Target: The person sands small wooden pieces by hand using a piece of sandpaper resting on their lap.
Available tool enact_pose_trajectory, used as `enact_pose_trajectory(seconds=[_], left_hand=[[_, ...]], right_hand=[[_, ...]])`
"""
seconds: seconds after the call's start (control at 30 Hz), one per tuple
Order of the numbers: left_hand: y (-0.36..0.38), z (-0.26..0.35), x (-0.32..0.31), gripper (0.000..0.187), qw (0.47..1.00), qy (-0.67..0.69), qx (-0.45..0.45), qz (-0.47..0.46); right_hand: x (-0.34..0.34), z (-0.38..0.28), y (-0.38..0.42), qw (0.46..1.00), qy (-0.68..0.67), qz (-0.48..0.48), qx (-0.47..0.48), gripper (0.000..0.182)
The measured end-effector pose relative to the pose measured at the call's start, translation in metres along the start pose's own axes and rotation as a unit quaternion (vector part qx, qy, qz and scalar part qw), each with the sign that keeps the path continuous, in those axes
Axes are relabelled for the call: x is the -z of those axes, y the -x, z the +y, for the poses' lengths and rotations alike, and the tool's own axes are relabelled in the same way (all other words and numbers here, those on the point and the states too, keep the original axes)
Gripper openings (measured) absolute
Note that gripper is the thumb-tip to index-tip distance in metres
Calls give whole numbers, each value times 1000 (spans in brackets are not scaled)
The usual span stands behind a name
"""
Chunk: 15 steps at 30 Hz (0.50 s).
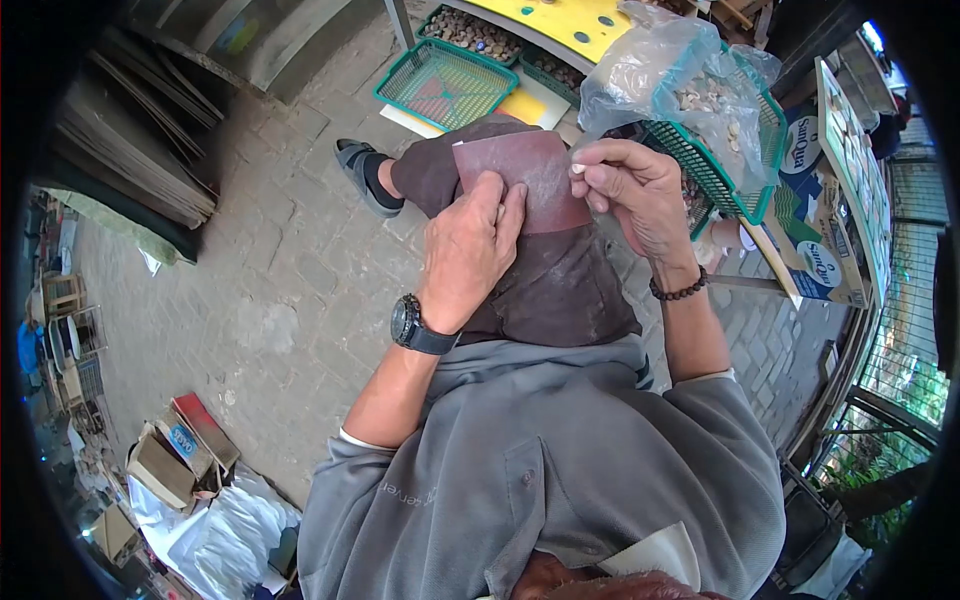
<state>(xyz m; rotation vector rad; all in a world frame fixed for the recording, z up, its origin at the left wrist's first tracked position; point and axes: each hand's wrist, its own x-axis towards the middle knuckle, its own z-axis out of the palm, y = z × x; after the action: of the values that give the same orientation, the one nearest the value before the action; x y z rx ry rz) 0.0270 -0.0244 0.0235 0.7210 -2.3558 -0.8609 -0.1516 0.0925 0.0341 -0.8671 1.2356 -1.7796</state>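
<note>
A reddish-brown sheet of sandpaper (548, 185) lies across the thigh of my dark trousers, with pale dust on its face. My left hand (470, 245), wearing a black watch (406, 322), presses on the sheet's near left part with curled fingers; a small pale spot shows between thumb and fingers, too little to name. Just off the sheet's right edge, my right hand (632, 190) pinches a small whitish piece (578, 169) between thumb and forefinger. A beaded bracelet (680, 289) circles that wrist.
Ahead stands a green plastic basket (398, 85), beside another crate of small brown pieces (470, 35). At right, a green basket (765, 200) holds a clear plastic bag (640, 80) with pale pieces. Cardboard (825, 265) stands beyond it. Boxes (165, 470) and white sacks (225, 525) lie lower left.
</note>
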Motion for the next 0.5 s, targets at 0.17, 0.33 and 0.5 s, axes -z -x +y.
enact_pose_trajectory(seconds=[0.17, 0.33, 0.5], left_hand=[[0, -3, -1, 27, 1000, 4, -12, 12], [1, -5, -2, 26, 1000, 6, -22, 22], [2, -5, 0, 26, 1000, 12, -19, 12]], right_hand=[[-5, -2, -2, 999, 12, -6, -30, 15], [-14, 4, 1, 983, 181, 2, 11, 13], [-23, 11, -4, 836, 495, -66, 227, 14]])
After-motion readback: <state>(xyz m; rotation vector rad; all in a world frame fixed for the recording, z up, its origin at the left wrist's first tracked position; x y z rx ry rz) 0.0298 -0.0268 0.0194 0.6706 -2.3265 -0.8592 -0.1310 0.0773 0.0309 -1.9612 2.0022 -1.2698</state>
